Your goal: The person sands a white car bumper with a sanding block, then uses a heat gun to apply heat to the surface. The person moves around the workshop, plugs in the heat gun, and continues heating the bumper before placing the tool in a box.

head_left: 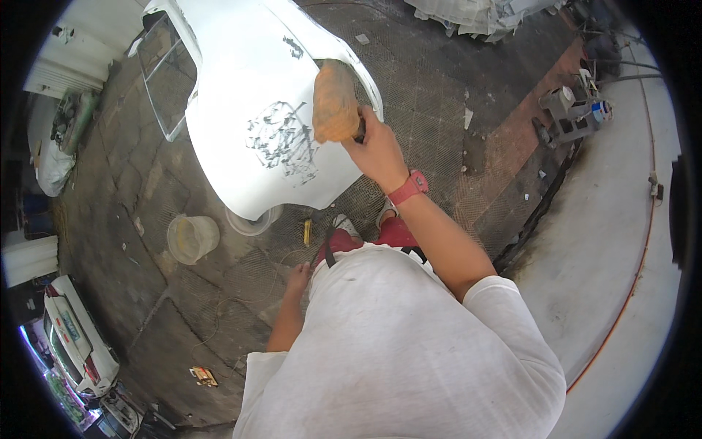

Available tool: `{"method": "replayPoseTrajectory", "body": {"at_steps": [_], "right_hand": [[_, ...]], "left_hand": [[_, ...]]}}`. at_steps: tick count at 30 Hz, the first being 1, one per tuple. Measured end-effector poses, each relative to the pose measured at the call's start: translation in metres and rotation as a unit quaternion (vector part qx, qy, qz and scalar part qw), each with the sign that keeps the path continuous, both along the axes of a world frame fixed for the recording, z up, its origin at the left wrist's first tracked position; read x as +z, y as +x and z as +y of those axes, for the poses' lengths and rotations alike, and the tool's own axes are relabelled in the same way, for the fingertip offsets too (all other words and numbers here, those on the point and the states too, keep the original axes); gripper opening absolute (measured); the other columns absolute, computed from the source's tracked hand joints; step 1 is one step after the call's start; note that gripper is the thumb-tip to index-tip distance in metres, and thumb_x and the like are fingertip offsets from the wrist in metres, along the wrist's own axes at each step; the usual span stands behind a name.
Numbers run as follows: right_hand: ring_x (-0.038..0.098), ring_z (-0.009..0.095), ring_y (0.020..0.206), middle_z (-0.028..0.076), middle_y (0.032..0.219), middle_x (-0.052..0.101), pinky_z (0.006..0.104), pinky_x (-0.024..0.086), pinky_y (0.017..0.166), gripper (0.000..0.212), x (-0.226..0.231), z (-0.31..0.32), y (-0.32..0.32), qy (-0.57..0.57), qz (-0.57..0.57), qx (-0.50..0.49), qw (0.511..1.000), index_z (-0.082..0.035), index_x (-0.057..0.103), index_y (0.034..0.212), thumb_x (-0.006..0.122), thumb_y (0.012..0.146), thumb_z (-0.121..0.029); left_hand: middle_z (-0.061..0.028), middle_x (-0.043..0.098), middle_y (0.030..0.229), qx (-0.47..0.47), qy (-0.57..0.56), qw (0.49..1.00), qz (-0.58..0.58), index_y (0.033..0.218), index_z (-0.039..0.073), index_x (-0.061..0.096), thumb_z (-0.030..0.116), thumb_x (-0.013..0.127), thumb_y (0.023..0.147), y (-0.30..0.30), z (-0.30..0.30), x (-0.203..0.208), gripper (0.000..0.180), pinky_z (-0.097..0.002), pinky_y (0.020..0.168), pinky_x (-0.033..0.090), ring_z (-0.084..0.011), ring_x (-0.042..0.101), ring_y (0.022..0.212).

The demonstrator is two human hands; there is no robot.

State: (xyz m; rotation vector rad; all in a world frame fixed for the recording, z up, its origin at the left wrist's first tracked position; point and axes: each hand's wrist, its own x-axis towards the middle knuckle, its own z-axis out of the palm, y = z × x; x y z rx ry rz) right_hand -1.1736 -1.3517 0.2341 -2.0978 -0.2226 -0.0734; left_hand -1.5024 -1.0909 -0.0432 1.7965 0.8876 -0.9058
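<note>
My right hand (375, 150) is closed on an orange-brown bulky tool with a dark handle (336, 102), whose exact kind I cannot make out. It hangs over the right part of a white car body panel (227, 146), hiding some of its edge; whether it touches the panel, I cannot tell. Dark grey scribbled smears (281, 139) cover the middle of the panel, and a smaller patch lies farther up. Down beside my hip, my left hand (298, 276) hangs with loose fingers and seems to hold nothing.
A cloudy plastic bucket (193, 239) and a white round tub (254, 222) stand below the panel. Near my feet lies a yellow object (307, 232). Grey blocks (572, 121) with cans sit by the right wall. A white car (77, 336) is at the lower left.
</note>
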Motion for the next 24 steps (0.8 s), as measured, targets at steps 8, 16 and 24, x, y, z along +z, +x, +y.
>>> {"method": "replayPoseTrajectory", "body": {"at_steps": [8, 16, 24], "right_hand": [[0.061, 0.014, 0.068, 0.004, 0.084, 0.064, 0.0301, 0.051, 0.059, 0.021, 0.023, -0.032, 0.032, 0.42, 0.175, -0.011, 0.89, -0.003, 0.063, 0.114, 0.07, 0.099, -0.016], [0.062, 0.015, 0.067, 0.005, 0.083, 0.064, 0.0306, 0.053, 0.058, 0.021, 0.005, -0.091, -0.007, 0.462, 0.271, -0.125, 0.835, -0.003, 0.06, 0.112, 0.068, 0.1, -0.018], [0.062, 0.012, 0.067, 0.005, 0.086, 0.064, 0.0293, 0.051, 0.055, 0.022, -0.065, -0.106, -0.064, 0.307, 0.267, -0.171, 0.897, -0.003, 0.06, 0.11, 0.072, 0.098, -0.017]], "left_hand": [[-0.0181, 0.068, 0.13, 0.016, -0.001, 0.999, 0.037, 0.134, -0.001, 0.062, 0.041, 0.048, 0.111, -0.014, 0.01, -0.013, 0.05, -0.0428, 0.1, 0.049, -0.0289, 0.065, 0.119], [-0.0159, 0.075, 0.112, 0.015, 0.011, 0.998, -0.067, 0.117, -0.001, 0.071, 0.049, 0.053, 0.107, -0.043, 0.01, -0.061, 0.054, -0.0421, 0.094, 0.051, -0.0291, 0.069, 0.104], [-0.0162, 0.075, 0.111, 0.007, 0.008, 0.999, -0.045, 0.121, -0.001, 0.07, 0.048, 0.055, 0.106, -0.029, 0.018, -0.055, 0.053, -0.0421, 0.094, 0.052, -0.0293, 0.069, 0.104]]}}
